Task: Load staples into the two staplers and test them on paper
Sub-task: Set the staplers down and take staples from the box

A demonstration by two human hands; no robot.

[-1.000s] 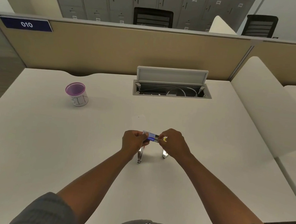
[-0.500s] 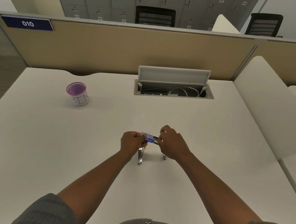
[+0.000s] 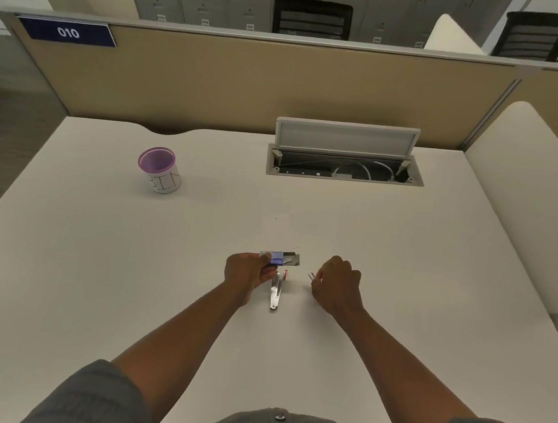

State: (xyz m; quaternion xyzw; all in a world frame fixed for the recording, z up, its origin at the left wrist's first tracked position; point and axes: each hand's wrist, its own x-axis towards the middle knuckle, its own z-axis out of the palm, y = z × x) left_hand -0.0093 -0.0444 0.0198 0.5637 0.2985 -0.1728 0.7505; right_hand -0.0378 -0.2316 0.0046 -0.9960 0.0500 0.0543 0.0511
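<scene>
My left hand [image 3: 247, 271] holds a small blue staple box [image 3: 279, 259] with its inner tray slid out to the right. Just below the box, a metal stapler [image 3: 276, 292] with a red tip lies on the white desk [image 3: 91, 277], pointing away from me. My right hand [image 3: 337, 283] is to the right of the stapler, fingers curled, pinching a short strip of staples [image 3: 311, 276] at its fingertips. A second stapler is not visible; it may be hidden under my right hand.
A purple-rimmed cup marked BIN [image 3: 160, 170] stands at the left back of the desk. An open cable hatch [image 3: 344, 163] sits at the back centre before a tan partition [image 3: 249, 84]. A white side panel [image 3: 525, 209] rises on the right.
My right hand has pulled away from the staple box to the right, taking a strip of staples with it. The box's tray now shows open. My left hand stays in place.
</scene>
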